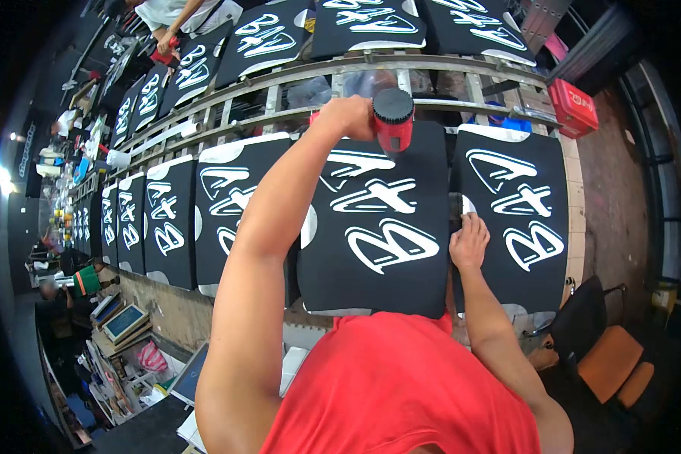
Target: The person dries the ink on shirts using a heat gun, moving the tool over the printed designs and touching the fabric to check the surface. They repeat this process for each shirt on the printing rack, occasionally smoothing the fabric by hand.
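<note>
My left hand (346,118) is closed around a red heat gun (393,129) with a black round back end. The heat gun points down over the far part of a black printed shirt (325,280) laid on a board, with large white outlined letters. My right hand (471,240) lies with fingers extended at the left edge of the neighbouring black shirt (541,151), beside the gap between the two boards. The gun's nozzle is partly hidden from above.
More black printed shirts (170,257) stretch away to the left. Behind a metal rail frame (280,87) runs another row (367,45). A person's hand (166,41) holds a red tool at upper left. A red box (573,108) and an orange-seated chair (611,363) stand right.
</note>
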`<state>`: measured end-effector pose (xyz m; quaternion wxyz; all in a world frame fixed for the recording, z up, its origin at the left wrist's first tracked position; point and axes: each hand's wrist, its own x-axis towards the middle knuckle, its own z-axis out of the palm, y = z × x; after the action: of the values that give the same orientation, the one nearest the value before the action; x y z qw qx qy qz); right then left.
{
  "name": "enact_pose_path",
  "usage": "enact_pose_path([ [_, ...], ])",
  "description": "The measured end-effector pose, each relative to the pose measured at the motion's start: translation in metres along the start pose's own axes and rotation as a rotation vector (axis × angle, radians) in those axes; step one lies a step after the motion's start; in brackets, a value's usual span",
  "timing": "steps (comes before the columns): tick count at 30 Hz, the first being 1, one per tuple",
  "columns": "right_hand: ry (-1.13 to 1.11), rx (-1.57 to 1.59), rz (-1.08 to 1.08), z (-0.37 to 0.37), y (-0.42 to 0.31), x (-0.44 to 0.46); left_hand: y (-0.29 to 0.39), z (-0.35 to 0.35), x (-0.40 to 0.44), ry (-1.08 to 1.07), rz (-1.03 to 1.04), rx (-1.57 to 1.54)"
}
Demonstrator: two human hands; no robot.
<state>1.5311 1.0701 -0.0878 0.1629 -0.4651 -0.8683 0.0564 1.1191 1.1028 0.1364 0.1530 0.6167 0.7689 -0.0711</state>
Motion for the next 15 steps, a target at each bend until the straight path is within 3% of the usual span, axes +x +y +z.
enact_pose_path([
  [6,-0.014,-0.001,0.009,0.0,-0.001,0.0,0.019,-0.012,-0.007,-0.049,-0.031,0.019],
  [15,-0.021,-0.013,0.016,-0.002,-0.002,-0.001,-0.015,-0.017,-0.023,-0.049,-0.087,0.071],
])
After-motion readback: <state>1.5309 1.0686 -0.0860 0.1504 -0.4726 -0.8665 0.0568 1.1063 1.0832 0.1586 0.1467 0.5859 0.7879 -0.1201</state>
